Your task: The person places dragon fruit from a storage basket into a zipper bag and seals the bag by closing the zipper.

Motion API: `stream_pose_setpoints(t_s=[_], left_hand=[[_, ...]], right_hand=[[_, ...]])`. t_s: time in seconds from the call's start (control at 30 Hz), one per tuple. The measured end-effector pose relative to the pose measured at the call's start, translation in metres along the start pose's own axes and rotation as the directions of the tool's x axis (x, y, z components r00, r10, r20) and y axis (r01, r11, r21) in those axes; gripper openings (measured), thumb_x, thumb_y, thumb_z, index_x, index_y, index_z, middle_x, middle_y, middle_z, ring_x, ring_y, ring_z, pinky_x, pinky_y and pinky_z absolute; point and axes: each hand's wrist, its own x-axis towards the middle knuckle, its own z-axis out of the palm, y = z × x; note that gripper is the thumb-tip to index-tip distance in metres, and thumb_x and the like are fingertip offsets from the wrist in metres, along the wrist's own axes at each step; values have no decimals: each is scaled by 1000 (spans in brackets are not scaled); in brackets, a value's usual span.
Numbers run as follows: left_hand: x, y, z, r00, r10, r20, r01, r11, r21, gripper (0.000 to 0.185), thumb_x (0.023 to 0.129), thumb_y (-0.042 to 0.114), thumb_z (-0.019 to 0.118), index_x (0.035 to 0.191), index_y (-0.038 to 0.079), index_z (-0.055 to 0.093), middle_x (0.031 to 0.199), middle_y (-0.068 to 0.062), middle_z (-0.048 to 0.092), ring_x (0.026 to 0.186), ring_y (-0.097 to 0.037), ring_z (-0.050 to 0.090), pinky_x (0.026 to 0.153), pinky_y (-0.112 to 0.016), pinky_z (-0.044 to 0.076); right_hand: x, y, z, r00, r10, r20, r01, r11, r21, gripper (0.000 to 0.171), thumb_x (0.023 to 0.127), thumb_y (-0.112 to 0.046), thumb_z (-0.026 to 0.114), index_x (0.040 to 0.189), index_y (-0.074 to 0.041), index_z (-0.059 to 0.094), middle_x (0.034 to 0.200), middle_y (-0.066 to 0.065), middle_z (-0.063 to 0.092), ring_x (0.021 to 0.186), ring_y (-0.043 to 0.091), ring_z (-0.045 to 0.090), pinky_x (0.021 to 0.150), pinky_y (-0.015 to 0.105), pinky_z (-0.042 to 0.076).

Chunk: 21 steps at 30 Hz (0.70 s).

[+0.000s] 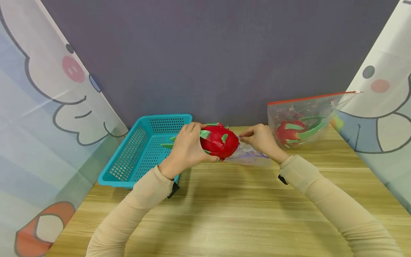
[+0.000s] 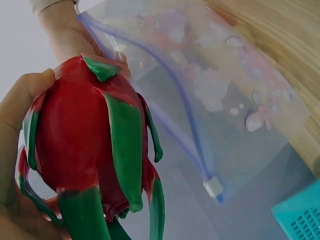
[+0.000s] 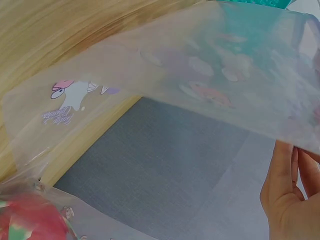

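My left hand [image 1: 185, 148] grips a red dragon fruit [image 1: 219, 141] with green leaf scales, thumb and fingers spread round its sides. In the left wrist view the fruit [image 2: 75, 135] hangs beside the open mouth of a clear printed zip bag [image 2: 215, 90]. A purple zip strip runs along the bag's mouth, with a white slider [image 2: 213, 187] near one end. My right hand [image 1: 261, 139] pinches the edge of this bag just right of the fruit. From the right wrist, the bag [image 3: 165, 75] stretches away from the fingers [image 3: 281, 180].
A blue plastic basket [image 1: 107, 184] stands at the left, with green leaf tips showing over it. At the right back, another zip bag [image 1: 308, 107] with a red strip stands with a dragon fruit [image 1: 290, 132] inside. A grey panel [image 1: 224, 60] rises behind the wooden table [image 1: 218, 214].
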Motion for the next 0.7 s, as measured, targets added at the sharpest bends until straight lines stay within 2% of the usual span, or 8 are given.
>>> stream_pose_setpoints(t_s=[0.17, 0.3, 0.4, 0.5, 0.63, 0.7], left_hand=[[-2, 1, 8, 999, 33, -26, -32, 999, 37, 88, 52, 53, 82, 119, 7, 50, 114, -5, 55, 102, -23, 48, 83, -39, 48], [-5, 0, 15, 991, 109, -78, -100, 989, 109, 89, 50, 55, 82, 117, 6, 51, 112, -6, 56, 101, -23, 48, 83, -38, 49], [-8, -1, 22, 974, 185, -132, -160, 972, 174, 89, 49, 56, 81, 116, 5, 52, 114, -6, 56, 104, -23, 49, 84, -37, 49], [-11, -2, 27, 950, 250, -189, -207, 954, 218, 87, 49, 56, 81, 114, 5, 54, 115, -6, 56, 105, -23, 50, 85, -36, 49], [-16, 0, 30, 926, 307, -221, -252, 936, 246, 86, 48, 57, 80, 113, 6, 55, 113, -6, 57, 103, -22, 51, 84, -35, 49], [-19, 2, 32, 920, 327, -216, -270, 928, 256, 86, 49, 58, 79, 113, 6, 55, 112, -6, 57, 102, -22, 52, 84, -35, 48]], right_hand=[[0, -5, 1, 1000, -6, -12, 6, 1000, -2, 14, 81, -16, 70, 91, -7, 74, 88, 12, 71, 72, 21, 66, 58, 30, 53], [0, -8, 1, 1000, -7, -12, 7, 1000, 8, 15, 82, -16, 69, 93, -6, 74, 89, 13, 71, 74, 22, 66, 59, 31, 54], [1, -10, 1, 1000, -4, -20, 4, 1000, -1, 16, 83, -16, 68, 94, -6, 74, 89, 12, 71, 73, 22, 66, 57, 30, 53], [1, -9, 0, 1000, -2, -30, 1, 1000, -8, 16, 83, -16, 68, 93, -6, 74, 88, 12, 71, 71, 21, 66, 55, 28, 51], [2, -7, 0, 999, 0, -47, 0, 1000, -3, 15, 82, -16, 69, 92, -7, 74, 86, 12, 71, 67, 19, 65, 52, 26, 49], [3, -7, -1, 999, 2, -53, -2, 1000, 1, 15, 82, -16, 69, 92, -6, 74, 85, 12, 71, 66, 19, 65, 51, 25, 48]])
